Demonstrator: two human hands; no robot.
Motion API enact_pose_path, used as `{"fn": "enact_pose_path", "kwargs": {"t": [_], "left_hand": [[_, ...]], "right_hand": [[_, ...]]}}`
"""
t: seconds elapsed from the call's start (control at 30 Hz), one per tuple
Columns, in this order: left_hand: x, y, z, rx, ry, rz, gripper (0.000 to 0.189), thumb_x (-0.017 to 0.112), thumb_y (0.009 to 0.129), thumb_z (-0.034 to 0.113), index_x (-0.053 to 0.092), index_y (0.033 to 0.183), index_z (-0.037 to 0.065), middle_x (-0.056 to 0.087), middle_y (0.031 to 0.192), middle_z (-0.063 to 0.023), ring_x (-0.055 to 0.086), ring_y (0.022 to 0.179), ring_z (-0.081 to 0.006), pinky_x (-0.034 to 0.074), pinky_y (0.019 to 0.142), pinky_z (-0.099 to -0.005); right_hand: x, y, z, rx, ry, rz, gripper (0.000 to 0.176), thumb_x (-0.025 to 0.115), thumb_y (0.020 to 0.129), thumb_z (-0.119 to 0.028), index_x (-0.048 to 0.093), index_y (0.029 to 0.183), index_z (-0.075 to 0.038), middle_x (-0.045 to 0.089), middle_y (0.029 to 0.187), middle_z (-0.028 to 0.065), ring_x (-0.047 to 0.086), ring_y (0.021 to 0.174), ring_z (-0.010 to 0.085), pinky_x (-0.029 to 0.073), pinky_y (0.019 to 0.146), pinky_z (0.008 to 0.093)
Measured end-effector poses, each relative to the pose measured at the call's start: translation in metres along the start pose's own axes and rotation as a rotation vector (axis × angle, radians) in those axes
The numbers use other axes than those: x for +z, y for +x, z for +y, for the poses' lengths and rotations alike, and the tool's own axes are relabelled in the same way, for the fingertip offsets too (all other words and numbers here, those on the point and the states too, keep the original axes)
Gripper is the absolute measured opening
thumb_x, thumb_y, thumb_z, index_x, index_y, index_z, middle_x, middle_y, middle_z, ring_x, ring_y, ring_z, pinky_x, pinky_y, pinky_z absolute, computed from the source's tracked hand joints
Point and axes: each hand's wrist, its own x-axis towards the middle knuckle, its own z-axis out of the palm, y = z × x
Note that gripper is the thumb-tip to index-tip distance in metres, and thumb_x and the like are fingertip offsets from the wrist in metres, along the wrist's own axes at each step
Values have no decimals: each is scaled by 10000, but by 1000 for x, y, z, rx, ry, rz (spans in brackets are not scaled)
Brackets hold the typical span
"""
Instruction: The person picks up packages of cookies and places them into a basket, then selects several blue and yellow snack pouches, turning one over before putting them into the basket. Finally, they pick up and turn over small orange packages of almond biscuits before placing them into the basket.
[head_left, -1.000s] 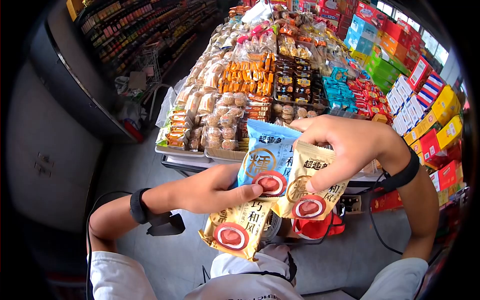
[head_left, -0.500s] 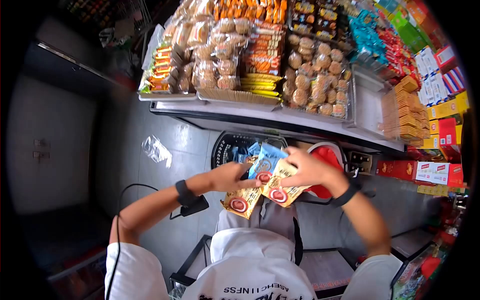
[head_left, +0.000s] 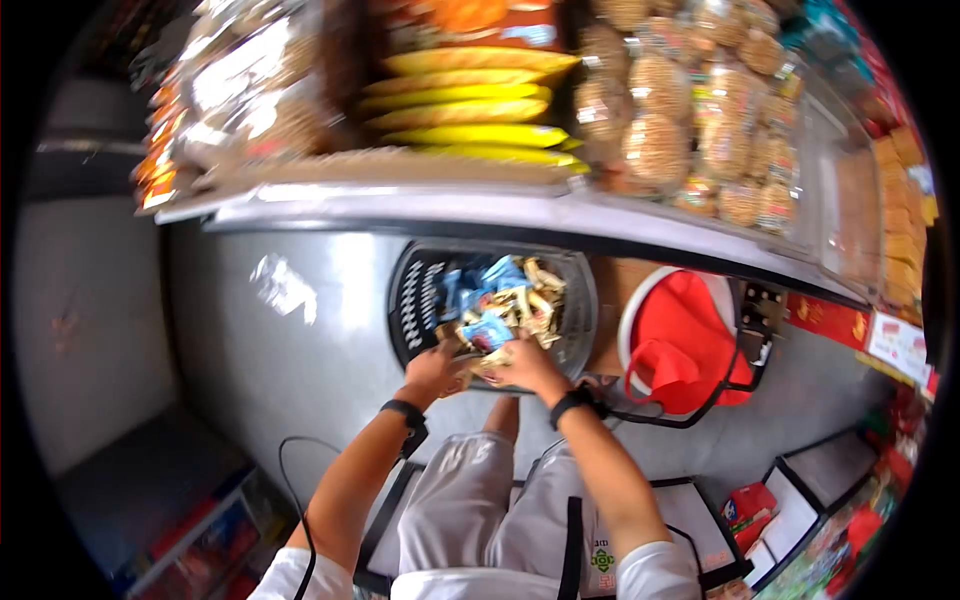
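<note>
A black plastic basket (head_left: 408,300) on the floor holds several blue and gold snack packets (head_left: 541,308). My left hand (head_left: 432,370) is over the basket's near left rim, fingers closed on a gold snack packet (head_left: 461,376). To its right, my right hand (head_left: 530,364) grips another gold snack packet (head_left: 490,371) by its edge. A blue snack packet (head_left: 488,333) lies between the two hands, against the right fingertips. Blur hides exactly how the fingers meet the packets.
Beyond the basket runs a display shelf (head_left: 400,218) loaded with yellow packets (head_left: 470,135) and bagged round biscuits (head_left: 660,120). A white bucket (head_left: 628,325) with a red bag (head_left: 680,330) stands right. Clear plastic wrap (head_left: 284,288) lies on the floor.
Both hands have gone from in front of my body down and forward to the basket, carrying the packets. My view has tilted down and closer to the shelf.
</note>
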Motion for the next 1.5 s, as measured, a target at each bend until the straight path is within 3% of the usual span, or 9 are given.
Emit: {"fn": "enact_pose_path", "kwargs": {"t": [0.07,0.1,0.2,0.27,0.4,0.63,0.97,1.2,1.5], "left_hand": [[-13,6,8,-44,-58,11,480,645,784,408,509,1123,96,580,1106,-167,587,978,-344,463,833,-437],[-6,11,2,-85,-9,3,446,641,790,358,503,1137,114,564,1128,-164,580,983,-352,470,826,-437],[-2,15,-8,173,-139,-144,363,613,808,300,537,1053,43,641,893,-164,621,843,-347,498,729,-412],[-49,-18,34,342,-323,-115,289,603,820,273,572,962,23,646,804,-155,629,794,-341,499,694,-396],[-93,-65,55,322,-308,-78,253,603,831,256,599,951,32,661,868,-122,639,815,-306,499,701,-377],[-115,-114,38,174,-820,39,275,529,923,245,550,973,-25,653,873,-113,637,734,-175,500,631,-280],[-147,-225,115,-53,-1452,76,190,520,910,210,518,970,30,607,937,-123,633,787,-248,514,679,-351],[-129,-250,135,40,-1672,-26,227,441,939,280,519,937,68,585,903,-77,596,788,-260,491,730,-392],[-151,-277,157,78,-1719,-1,168,509,908,227,534,927,61,603,899,-79,606,772,-217,499,744,-355]], "right_hand": [[27,8,32,41,-90,198,393,689,674,-270,653,1020,-86,400,1310,276,523,1092,383,455,888,410],[5,-5,16,213,-35,74,406,669,694,-242,639,1082,-125,261,1419,268,505,1137,377,450,915,405],[7,-24,38,169,-24,196,309,640,719,-244,640,982,-81,589,1097,206,597,944,358,483,792,429],[0,-46,50,180,53,158,219,617,743,-242,623,863,-59,636,805,176,618,813,355,482,698,433],[-27,-110,44,248,93,145,236,568,765,-282,622,839,-65,646,856,169,614,839,360,480,705,434],[-49,-213,14,79,418,548,242,646,795,-218,641,946,-28,679,852,123,666,784,218,510,700,319],[-65,-321,-34,60,1252,634,151,593,883,-155,628,972,-38,663,903,40,595,733,87,489,670,225],[-50,-370,-11,-39,1356,694,121,661,789,-35,639,882,40,654,876,101,631,749,158,544,692,298],[-49,-404,-16,164,1447,760,55,603,725,-17,601,695,29,620,776,104,583,624,176,507,592,301]]}}
